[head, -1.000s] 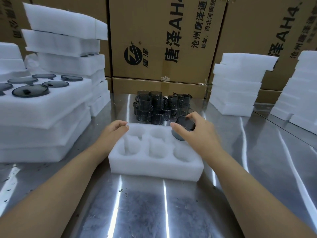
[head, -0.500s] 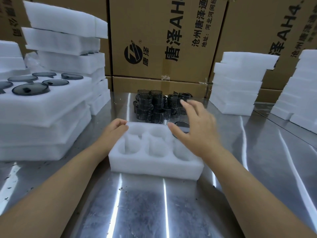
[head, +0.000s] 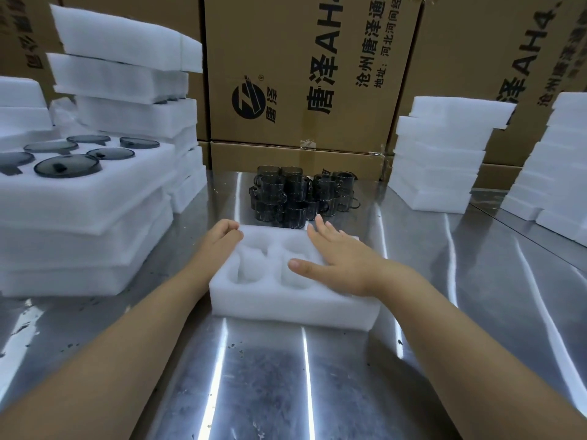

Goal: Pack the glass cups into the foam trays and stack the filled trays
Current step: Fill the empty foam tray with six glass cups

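A white foam tray [head: 286,306] with round pockets lies on the steel table in front of me. My left hand [head: 219,239] holds its far left corner with curled fingers. My right hand [head: 340,262] lies flat, fingers straight, over the tray's right pockets and hides what is in them. The pockets I can see on the left and in the middle hold nothing. Just behind the tray stands a cluster of dark glass cups [head: 295,195] with handles, stacked two high.
On the left, a stack of foam trays [head: 79,198] has dark cups [head: 68,165] set in its top tray, with more foam piled behind. Foam tray stacks [head: 438,160] stand at the right and far right [head: 559,173]. Cardboard boxes [head: 301,74] wall the back.
My right hand set a dark cup into the tray's far right pocket, let go, and now lies flat over that side. My left hand has stayed on the corner.
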